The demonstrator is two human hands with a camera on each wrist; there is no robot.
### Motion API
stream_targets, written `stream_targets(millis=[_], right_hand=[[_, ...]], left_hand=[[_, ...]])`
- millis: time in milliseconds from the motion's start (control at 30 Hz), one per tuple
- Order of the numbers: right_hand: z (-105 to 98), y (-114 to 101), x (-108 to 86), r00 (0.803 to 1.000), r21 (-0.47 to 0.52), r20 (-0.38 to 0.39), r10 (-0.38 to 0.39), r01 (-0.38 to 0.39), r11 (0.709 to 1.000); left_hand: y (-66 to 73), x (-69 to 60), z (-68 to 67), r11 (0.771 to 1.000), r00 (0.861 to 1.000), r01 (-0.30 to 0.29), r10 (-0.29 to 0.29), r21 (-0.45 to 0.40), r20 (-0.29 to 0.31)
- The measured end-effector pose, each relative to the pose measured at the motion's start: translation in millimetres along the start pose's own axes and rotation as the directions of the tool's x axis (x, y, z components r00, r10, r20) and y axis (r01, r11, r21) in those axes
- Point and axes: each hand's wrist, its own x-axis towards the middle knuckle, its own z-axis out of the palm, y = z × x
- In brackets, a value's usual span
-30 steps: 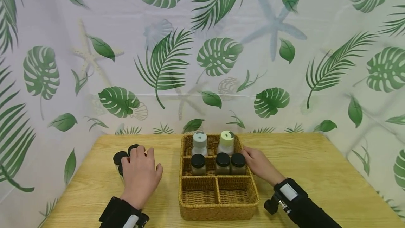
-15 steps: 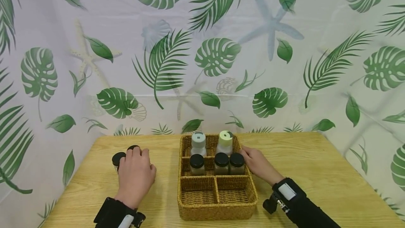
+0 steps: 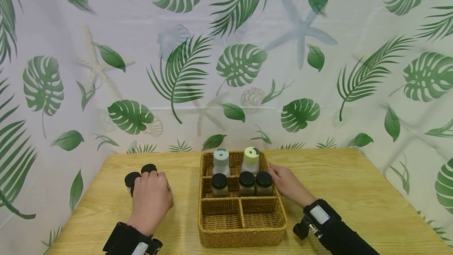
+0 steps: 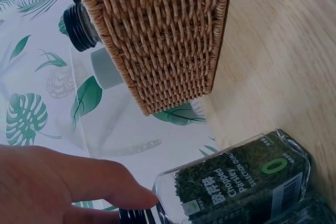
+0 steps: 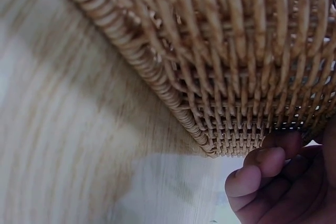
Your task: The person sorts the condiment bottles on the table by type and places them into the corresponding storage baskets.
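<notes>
On the left of the table, my left hand [image 3: 151, 200] pinches the black cap of a clear jar of chopped parsley [image 4: 236, 182]; the head view hides most of this jar behind the hand. Two more black caps [image 3: 132, 178] show just past the fingers. My right hand [image 3: 291, 185] grips the right side of a woven basket [image 3: 244, 238], its fingers [image 5: 244, 182] curled against the wicker wall. Three black-capped jars [image 3: 219, 182] stand in the basket's middle row. Behind them are a grey-capped bottle [image 3: 221, 157] and a yellow-capped bottle [image 3: 251, 155].
Dividers [image 3: 242, 212] split the basket into compartments, two of them at the front. Everything stands on a light wooden table [image 3: 354, 192]. A leaf-patterned cloth [image 3: 226, 70] hangs behind and at the sides.
My left hand has shifted slightly left, and its fingers have closed on the parsley jar's cap. The right hand keeps its hold on the basket. The head view has drifted slightly.
</notes>
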Motion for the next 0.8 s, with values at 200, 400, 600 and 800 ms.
stream_targets(millis=[200,400,600,800], right_hand=[[0.2,0.0,0.1,1.0,0.001,0.001,-0.002,0.002,1.0],[-0.4,0.7,-0.6,1.0,0.001,-0.003,-0.004,0.004,1.0],[-0.2,0.5,-1.4,1.0,0.005,0.001,-0.002,0.002,1.0],[-0.7,-0.4,-1.6,1.0,0.023,0.001,-0.004,0.004,1.0]], left_hand=[[2.1,1.4,-5.6,0.998,1.0,0.009,-0.007,-0.062,0.026],[12.0,7.7,-19.7,0.991,0.999,0.034,-0.029,-0.126,0.045],[24.9,15.5,-38.7,0.986,0.998,0.022,-0.012,-0.168,0.057],[43.4,23.8,-64.9,0.979,0.997,0.006,0.009,-0.205,0.074]])
